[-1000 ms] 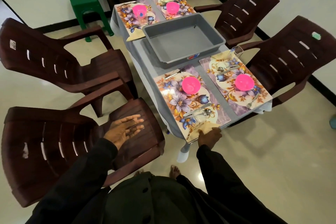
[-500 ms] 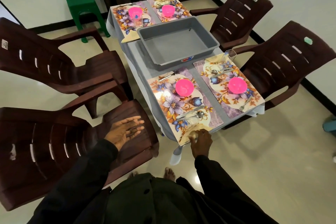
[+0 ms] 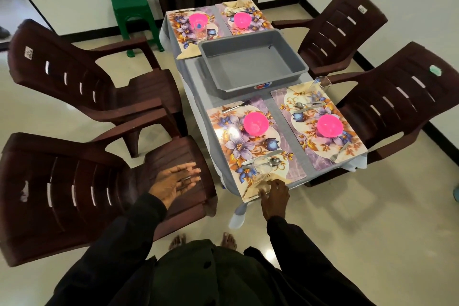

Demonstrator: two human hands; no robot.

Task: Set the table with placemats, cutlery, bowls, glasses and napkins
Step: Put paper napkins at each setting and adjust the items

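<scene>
1. The right hand [image 3: 274,200] is at the near edge of the tabletop [image 3: 191,87]. Its fingers [image 3: 263,192] are curled down on a tan napkin [image 3: 255,190]. I cannot tell if they pinch it or only press on it.
2. The napkin lies on the near corner of a flowery placemat [image 3: 233,146].
3. Just past those fingers stands a clear glass [image 3: 262,169]. A spoon [image 3: 273,162] and a knife [image 3: 260,158] lie beside it.
4. Farther up the same placemat sits a pink bowl [image 3: 255,123]. A fork [image 3: 236,107] lies beyond the bowl.
5. To the right of those fingers is a second placemat [image 3: 320,129] with its own pink bowl and cutlery.
6. Well beyond is a grey tub [image 3: 250,62]. Two more set places lie at the far end.
7. The left hand [image 3: 175,182] is off to the left. It is spread flat, holds nothing, and hovers over the seat of a brown chair [image 3: 74,181].
</scene>
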